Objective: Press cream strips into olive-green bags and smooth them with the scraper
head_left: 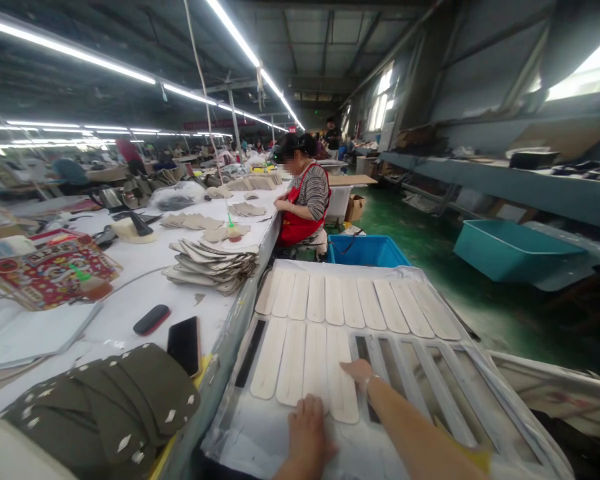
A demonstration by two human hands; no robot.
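A row of long cream strips with rounded ends lies on a plastic-wrapped frame [275, 427]. My right hand [360, 372] is at the right edge of the nearest cream strip [341, 387], its fingers together on that edge. This strip's lower end reaches further toward me than its neighbours. My left hand [309, 427] rests with fingers stretched forward at the lower end of the adjacent strip [315, 357]; its thumb is partly blurred. Further left lie two more strips in the same row. A full row of similar strips [350, 303] covers the far half of the frame.
Slotted openings [420, 380] show in the frame at right. On the white table at left are dark fabric pieces [115, 407], a phone [185, 345], a stack of pieces [213, 263] and a glue bottle [233, 230]. A seated person [305, 193] works beside a blue bin [367, 250].
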